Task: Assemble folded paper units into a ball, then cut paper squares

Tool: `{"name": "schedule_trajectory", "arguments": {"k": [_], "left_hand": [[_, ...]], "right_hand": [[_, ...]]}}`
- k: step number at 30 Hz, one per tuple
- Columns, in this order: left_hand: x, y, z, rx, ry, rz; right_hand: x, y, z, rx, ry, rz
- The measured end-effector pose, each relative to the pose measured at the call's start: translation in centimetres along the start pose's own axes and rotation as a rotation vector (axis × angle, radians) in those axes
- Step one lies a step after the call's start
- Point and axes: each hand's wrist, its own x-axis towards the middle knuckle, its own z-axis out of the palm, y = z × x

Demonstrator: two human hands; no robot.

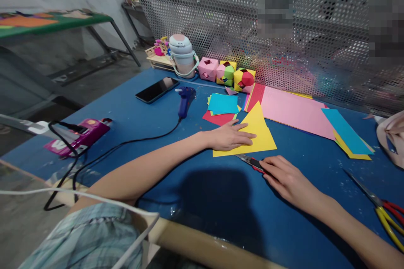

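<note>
My left hand [229,135] lies flat, fingers stretched out, pressing down on a folded yellow paper [257,128] on the blue table [202,201]. My right hand [284,174] rests just below the paper's lower edge. Its fingers are closed on the red handle of a utility knife [251,161], whose metal blade end points left along the paper's edge.
Coloured paper squares [222,104], large pink sheets [293,111] and blue-and-yellow pieces [349,134] lie behind. Paper cubes [225,71] stand by the perforated screen. A blue glue gun [185,98], phone [157,89], magenta device [78,136] and scissors [383,210] are around.
</note>
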Motion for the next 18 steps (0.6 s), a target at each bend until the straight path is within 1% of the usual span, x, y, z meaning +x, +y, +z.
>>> {"name": "schedule_trajectory", "arguments": {"k": [4, 13, 18], "left_hand": [[0.02, 0.01, 0.02, -0.011, 0.014, 0.006], [0.01, -0.02, 0.04, 0.025, -0.021, 0.001], [0.03, 0.02, -0.04, 0.010, -0.013, 0.000]], "right_hand": [[0.13, -0.05, 0.07, -0.003, -0.008, 0.000], [0.68, -0.25, 0.21, -0.021, -0.014, -0.028], [0.89, -0.35, 0.21, -0.033, -0.029, -0.047]]}}
